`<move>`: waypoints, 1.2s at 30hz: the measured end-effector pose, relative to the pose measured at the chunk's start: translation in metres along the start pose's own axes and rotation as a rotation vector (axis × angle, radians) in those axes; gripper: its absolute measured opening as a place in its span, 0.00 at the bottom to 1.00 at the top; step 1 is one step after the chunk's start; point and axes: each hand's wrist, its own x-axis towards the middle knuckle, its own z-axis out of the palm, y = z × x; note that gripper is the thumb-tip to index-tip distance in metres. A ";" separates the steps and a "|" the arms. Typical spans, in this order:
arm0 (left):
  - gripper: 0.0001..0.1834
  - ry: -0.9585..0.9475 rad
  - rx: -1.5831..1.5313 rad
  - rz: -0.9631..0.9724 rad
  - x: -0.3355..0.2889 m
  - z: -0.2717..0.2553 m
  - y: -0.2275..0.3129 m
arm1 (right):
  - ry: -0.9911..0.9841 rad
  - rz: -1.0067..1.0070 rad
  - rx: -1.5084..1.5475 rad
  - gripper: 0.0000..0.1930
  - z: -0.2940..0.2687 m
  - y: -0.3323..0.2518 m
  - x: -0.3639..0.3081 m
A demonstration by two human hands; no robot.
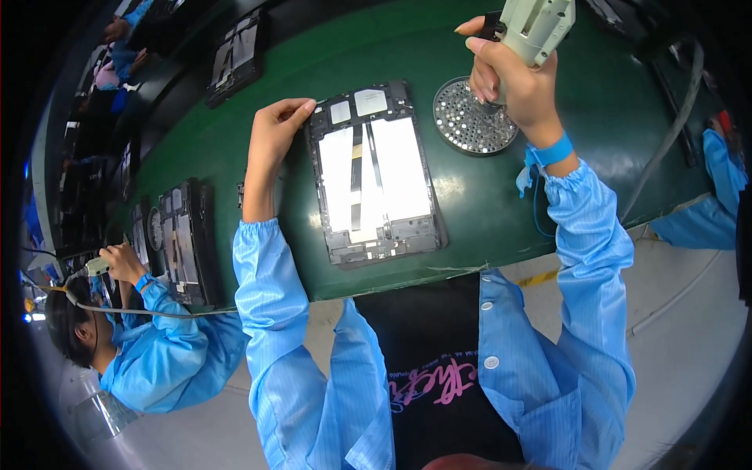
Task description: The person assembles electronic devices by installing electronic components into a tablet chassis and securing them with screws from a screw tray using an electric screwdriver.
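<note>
An opened tablet [378, 168] lies in front of me, its black frame around bright silver panels. My left hand [280, 125] pinches its far left corner with thumb and fingers. Out to the right, my right hand [521, 82] is wrapped round a pale electric screwdriver [539, 27]. It is held over a round dish [462, 125] of small shiny screw-like pieces. The hand and tool cover the dish's far right part, and the screwdriver's tip is hidden. A blue wrist strap [554, 150] circles my right wrist.
The green bench [486, 211] has its near edge just before my body. Another opened tablet [235, 59] lies at the far left. A co-worker [157, 345] on the left holds a similar screwdriver [95, 267]. A grey cable [674, 125] and another person's sleeve [701, 223] are at the right.
</note>
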 end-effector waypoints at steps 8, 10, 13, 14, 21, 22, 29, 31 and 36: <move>0.14 0.082 -0.092 0.106 -0.015 0.003 -0.016 | -0.033 0.047 0.042 0.11 -0.001 -0.002 0.000; 0.15 0.120 -0.084 0.128 -0.015 0.003 -0.019 | -0.061 0.064 0.085 0.11 0.004 -0.002 -0.001; 0.15 0.125 -0.094 0.133 -0.014 0.003 -0.018 | -0.070 0.066 0.085 0.11 0.009 0.002 -0.002; 0.15 0.110 -0.115 0.106 -0.014 0.003 -0.018 | -0.069 0.053 0.090 0.11 0.010 0.003 -0.001; 0.15 0.072 -0.123 0.043 -0.022 0.005 -0.010 | -0.018 0.113 0.053 0.12 0.019 0.018 0.025; 0.14 0.072 -0.094 0.011 -0.021 0.005 -0.008 | -0.015 0.131 0.040 0.12 0.020 0.020 0.028; 0.13 0.060 -0.083 -0.004 -0.020 0.008 -0.020 | -0.008 0.229 0.034 0.12 0.020 0.037 0.030; 0.14 0.032 -0.084 -0.011 -0.016 0.007 -0.023 | -0.018 0.221 0.023 0.12 0.019 0.040 0.031; 0.14 -0.034 -0.094 -0.011 -0.012 0.006 -0.024 | -0.017 0.214 0.014 0.12 0.013 0.049 0.027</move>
